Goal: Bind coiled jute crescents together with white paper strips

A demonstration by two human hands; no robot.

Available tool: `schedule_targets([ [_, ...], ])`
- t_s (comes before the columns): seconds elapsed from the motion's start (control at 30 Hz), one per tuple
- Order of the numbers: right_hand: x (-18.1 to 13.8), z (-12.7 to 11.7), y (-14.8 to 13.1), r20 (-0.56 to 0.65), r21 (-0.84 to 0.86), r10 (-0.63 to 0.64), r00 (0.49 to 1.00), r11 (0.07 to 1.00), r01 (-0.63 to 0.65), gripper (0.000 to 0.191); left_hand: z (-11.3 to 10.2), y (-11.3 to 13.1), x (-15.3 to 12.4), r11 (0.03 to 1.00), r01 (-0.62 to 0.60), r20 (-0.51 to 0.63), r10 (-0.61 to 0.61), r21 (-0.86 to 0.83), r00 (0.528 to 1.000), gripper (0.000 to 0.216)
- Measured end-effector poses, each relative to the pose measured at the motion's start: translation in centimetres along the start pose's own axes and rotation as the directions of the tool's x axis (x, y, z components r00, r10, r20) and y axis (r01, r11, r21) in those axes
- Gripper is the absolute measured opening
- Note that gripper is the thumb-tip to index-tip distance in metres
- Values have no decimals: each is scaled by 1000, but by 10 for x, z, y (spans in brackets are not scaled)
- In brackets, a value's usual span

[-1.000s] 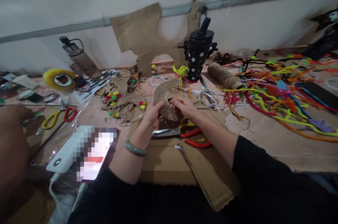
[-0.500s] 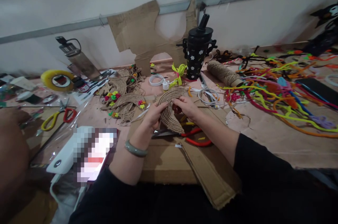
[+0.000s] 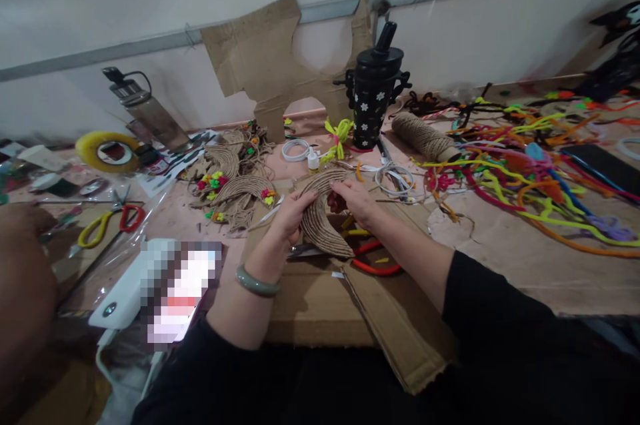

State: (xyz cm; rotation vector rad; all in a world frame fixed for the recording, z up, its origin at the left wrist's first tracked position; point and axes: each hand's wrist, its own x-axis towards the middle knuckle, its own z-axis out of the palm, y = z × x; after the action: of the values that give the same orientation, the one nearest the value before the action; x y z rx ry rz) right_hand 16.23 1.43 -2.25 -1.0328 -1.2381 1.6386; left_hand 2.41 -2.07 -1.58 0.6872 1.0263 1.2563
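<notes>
A crescent covered in rows of brown twine [image 3: 326,233] is held up between my hands over the cardboard. My left hand [image 3: 293,217] grips its left side, thumb on the front face. At its inner upper edge, my right hand [image 3: 349,199] pinches the piece with fingers closed. Beneath the crescent lie red-handled scissors [image 3: 377,268], partly hidden by it. Further left rest similar twine crescents [image 3: 245,190] with small bright flower trims. A small white glue bottle [image 3: 313,159] stands just behind my hands.
A black tumbler [image 3: 373,98], a twine spool [image 3: 425,137] and colourful cords [image 3: 500,178] lie beyond and to the right. At left are scissors [image 3: 113,218], a tape roll [image 3: 107,152], a power bank [image 3: 131,285] and a phone [image 3: 183,298]. Another person's arm [image 3: 23,271] reaches in.
The crescent has tilted slightly, its lower tip moving right and down over the scissors. Both hands keep their hold, and the view has shifted a little.
</notes>
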Motion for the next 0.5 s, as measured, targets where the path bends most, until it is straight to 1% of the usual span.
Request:
schedule_targets([
  [0.07, 1, -1, 1, -2, 4, -8, 1000, 1000, 8, 37, 0, 1, -1, 1000, -2, -3, 2, 18, 1000, 24],
  [0.23, 0, -1, -3, -122, 24, -47, 991, 998, 51, 35, -2, 0, -1, 999, 10, 7, -11, 48, 1000, 24],
  [0.37, -1, -1, -6, -133, 57, -84, 988, 994, 92, 34, -2, 0, -1, 998, -4, 3, 3, 67, 1000, 25],
  [0.5, 0, -3, -6, -174, 45, -102, 980, 993, 111, 28, -1, 1, -2, 994, 36, 14, -37, 101, 999, 27],
])
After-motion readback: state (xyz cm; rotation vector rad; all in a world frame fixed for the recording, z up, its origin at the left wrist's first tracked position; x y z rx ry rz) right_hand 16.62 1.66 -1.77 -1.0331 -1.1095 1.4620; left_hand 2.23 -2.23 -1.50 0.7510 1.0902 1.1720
